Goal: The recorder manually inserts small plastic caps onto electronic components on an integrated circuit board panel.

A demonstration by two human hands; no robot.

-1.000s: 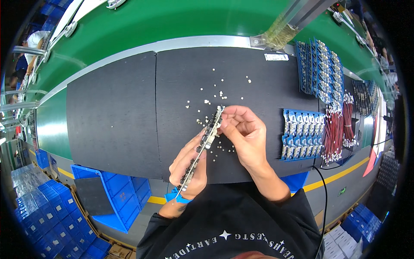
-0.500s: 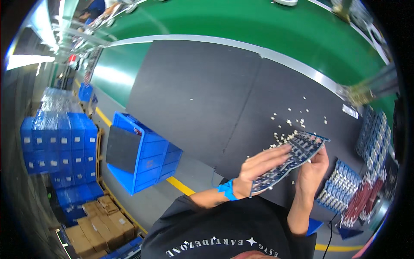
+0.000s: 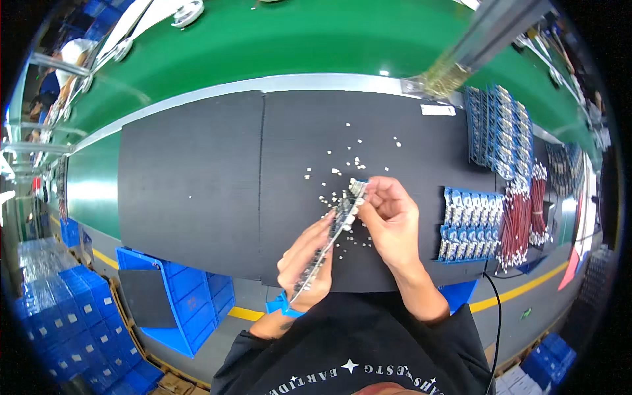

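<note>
A thin panel of circuit boards (image 3: 334, 236) is held up on edge above the black mat, slanting from near my left wrist to my right fingertips. My right hand (image 3: 397, 227) pinches its far end between thumb and fingers. Around its nearer part is my left hand (image 3: 304, 263), closed on it, with fingers along the left face and a blue band (image 3: 277, 304) at the wrist. White parts line the panel's right side. Small white bits (image 3: 336, 171) lie scattered on the mat beyond and under the panel.
Blue boards (image 3: 471, 225) stand in rows at the right, beside bundles of dark red wires (image 3: 515, 227) and a taller stack of boards (image 3: 498, 128). A metal post (image 3: 454, 69) rises behind the black mat (image 3: 197, 178). A blue crate (image 3: 191, 299) stands at the left.
The view has swung to the right. The panel has been tipped from lying nearly face up to standing on edge, and my left hand has gone from flat on its face to around it.
</note>
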